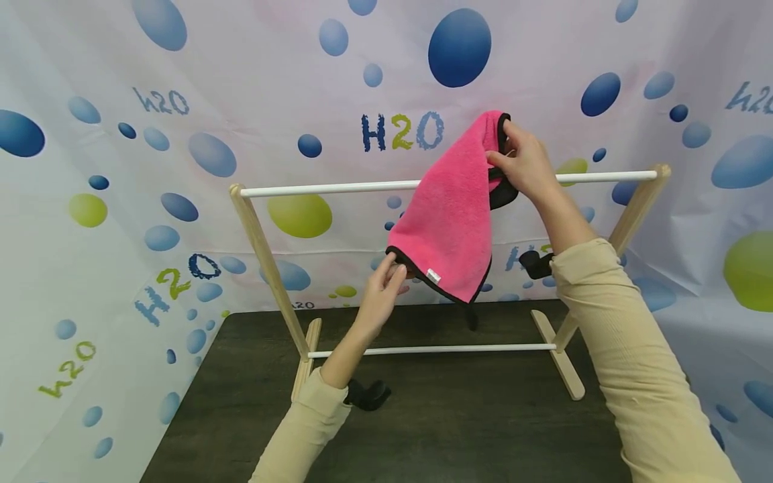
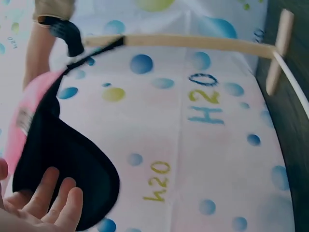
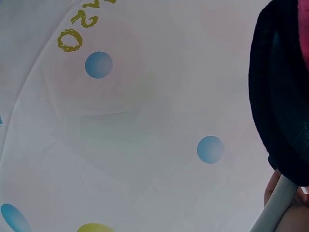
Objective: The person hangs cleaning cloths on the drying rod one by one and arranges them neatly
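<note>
Left hand (image 1: 383, 292) and right hand (image 1: 525, 161) are holding a pink plush cloth with black edging (image 1: 453, 215) aslant between them.
L to R: pale wooden slanted post (image 1: 266, 261) is standing left of the left grip; left thumb and fingers are pinching the cloth's lower-left edge, nearly closed, likely to spread it; smooth white round rod (image 1: 332, 189) is running above that grip, passing behind the cloth (can't tell if touching); right thumb and fingers are pinching the upper black edge, little gap, above rod level, presumably taking most of the weight.
</note>
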Motion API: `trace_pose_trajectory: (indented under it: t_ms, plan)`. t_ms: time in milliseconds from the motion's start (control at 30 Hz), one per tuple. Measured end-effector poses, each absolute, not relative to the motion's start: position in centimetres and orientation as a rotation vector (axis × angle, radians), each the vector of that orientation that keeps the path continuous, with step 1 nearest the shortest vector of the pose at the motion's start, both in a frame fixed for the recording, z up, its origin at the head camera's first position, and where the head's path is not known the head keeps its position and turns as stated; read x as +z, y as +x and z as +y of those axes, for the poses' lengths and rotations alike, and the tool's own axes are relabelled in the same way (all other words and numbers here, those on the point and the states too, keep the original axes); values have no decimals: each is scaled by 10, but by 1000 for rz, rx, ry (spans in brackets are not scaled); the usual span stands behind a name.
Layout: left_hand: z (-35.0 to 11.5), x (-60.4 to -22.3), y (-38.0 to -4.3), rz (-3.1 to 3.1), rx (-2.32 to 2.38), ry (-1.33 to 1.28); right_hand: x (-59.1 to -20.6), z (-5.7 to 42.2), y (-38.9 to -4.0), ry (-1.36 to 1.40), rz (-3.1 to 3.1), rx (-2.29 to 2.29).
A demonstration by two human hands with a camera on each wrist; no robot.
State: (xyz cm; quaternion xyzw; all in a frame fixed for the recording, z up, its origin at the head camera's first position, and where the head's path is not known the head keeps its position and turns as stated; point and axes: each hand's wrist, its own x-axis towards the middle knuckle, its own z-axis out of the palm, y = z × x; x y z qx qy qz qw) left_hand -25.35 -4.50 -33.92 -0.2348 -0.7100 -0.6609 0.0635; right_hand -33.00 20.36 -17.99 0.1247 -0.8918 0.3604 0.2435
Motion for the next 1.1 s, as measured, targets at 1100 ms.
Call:
trace_pose_trajectory:
  t_ms: [1100]
  plan:
    - [-97, -179, -281, -1712, -2393, -715, -155, 235, -286, 738, -2216, 2051]
